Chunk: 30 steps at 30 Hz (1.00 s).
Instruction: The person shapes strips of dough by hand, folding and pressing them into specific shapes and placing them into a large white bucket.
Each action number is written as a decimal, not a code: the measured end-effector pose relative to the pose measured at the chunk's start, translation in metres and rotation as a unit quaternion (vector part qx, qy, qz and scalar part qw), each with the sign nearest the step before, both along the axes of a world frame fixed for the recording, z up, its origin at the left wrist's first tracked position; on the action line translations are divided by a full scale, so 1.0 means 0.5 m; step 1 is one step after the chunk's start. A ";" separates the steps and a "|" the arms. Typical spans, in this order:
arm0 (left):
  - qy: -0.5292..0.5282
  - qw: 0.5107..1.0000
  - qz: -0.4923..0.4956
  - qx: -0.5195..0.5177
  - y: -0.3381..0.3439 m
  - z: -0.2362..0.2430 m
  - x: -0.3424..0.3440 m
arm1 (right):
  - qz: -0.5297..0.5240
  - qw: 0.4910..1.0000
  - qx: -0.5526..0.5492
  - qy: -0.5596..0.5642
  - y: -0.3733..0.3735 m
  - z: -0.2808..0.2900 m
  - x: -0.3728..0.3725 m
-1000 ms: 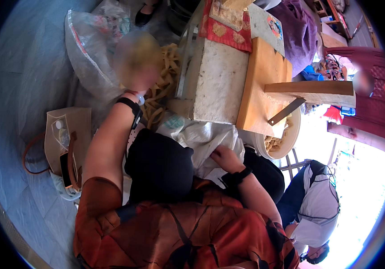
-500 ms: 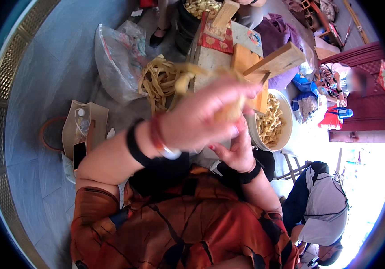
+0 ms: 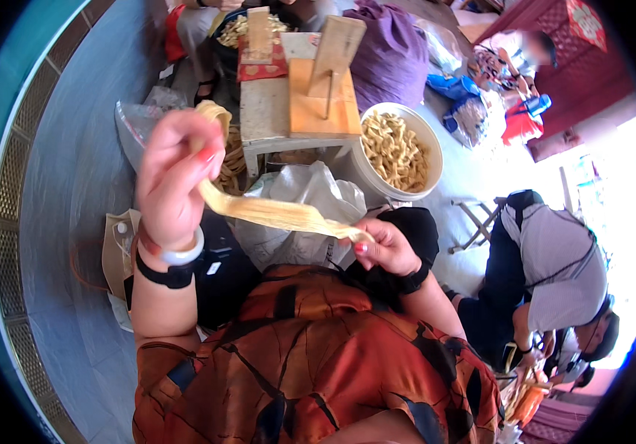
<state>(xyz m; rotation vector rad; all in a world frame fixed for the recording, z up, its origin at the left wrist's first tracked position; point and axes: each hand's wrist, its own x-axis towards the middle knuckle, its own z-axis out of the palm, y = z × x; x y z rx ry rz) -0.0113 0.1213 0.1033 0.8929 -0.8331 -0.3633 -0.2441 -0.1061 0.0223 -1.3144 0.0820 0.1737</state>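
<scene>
Pale yellow strip (image 3: pixel 277 213), flat and ribbon-like, held btwn both hands above the lap; it slopes down from L to R, w/ its surplus end curled above the L fingers. L hand (image 3: pixel 181 174): raised, fingers bent in and closed on the strip; grip slightly blurred, so exact fingertip contact is prob. a pinch. R hand (image 3: pixel 385 248): lower, thumb and index pinching the strip's other end, remaining fingers curled. Wrists: L w/ pale bangle (image 3: pixel 179 256) and black band (image 3: pixel 170 277); R w/ black watch (image 3: pixel 412 280).

Surroundings: white sack (image 3: pixel 262 240) below and behind the strip; heap of strips (image 3: pixel 232 174) on the floor just beyond the L hand. Low table (image 3: pixel 266 115) ahead, bearing a wooden stand (image 3: pixel 339 55) (flat board w/ upright plank) and, farther off, a wooden block (image 3: pixel 259 33) on red cloth (image 3: pixel 259 72). White bucket (image 3: pixel 372 183), R of table, holds short twisted pcs. Purple cloth (image 3: pixel 388 63) behind it. Beige tote (image 3: pixel 116 266) at far L; co-worker (image 3: pixel 558 237) bent fwd at R.
</scene>
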 end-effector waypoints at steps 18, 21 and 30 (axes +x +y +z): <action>-0.254 0.892 -0.160 0.337 -0.131 -0.206 -0.223 | -0.098 0.991 -0.085 -0.018 0.000 -0.023 -0.041; -0.153 0.895 -0.184 0.376 -0.142 -0.217 -0.224 | -0.142 0.940 -0.273 -0.148 0.005 -0.003 -0.038; 0.061 0.893 -0.326 0.304 -0.163 -0.183 -0.188 | -0.097 0.720 -0.572 -0.380 -0.049 0.038 -0.007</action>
